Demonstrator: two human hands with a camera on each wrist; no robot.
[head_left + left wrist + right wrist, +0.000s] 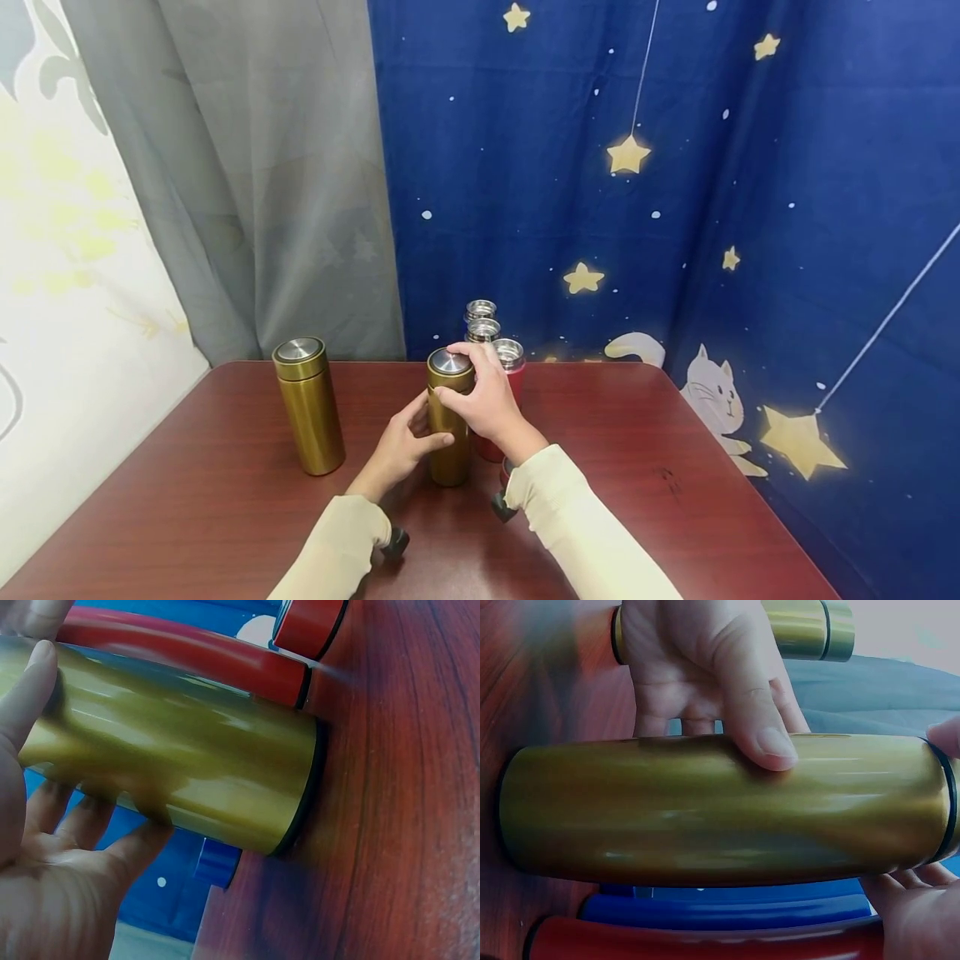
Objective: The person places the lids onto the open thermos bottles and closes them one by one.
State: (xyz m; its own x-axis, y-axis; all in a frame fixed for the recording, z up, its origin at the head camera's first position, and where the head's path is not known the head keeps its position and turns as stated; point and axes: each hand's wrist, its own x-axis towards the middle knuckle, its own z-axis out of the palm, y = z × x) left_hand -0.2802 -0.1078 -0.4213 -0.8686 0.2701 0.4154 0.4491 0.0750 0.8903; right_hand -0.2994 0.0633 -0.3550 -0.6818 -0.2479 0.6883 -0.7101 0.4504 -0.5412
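A gold thermos flask point(448, 454) stands upright on the table in front of me. My left hand point(405, 446) holds its body, with the thumb across the near side and the fingers round the far side. Up at the top, my right hand point(491, 400) grips the steel-topped lid point(450, 362) between thumb and fingers. In the right wrist view, a dark ring marks where lid and body of the gold flask point(705, 810) meet. Whether the lid is loose cannot be seen.
Another lidded gold flask point(313, 421) stands to the left. Behind my right hand are a lidless red flask point(515, 382) and two more open steel mouths point(482, 323); a blue flask point(727, 911) shows in the right wrist view. A short red cylinder point(309, 628) sits nearby.
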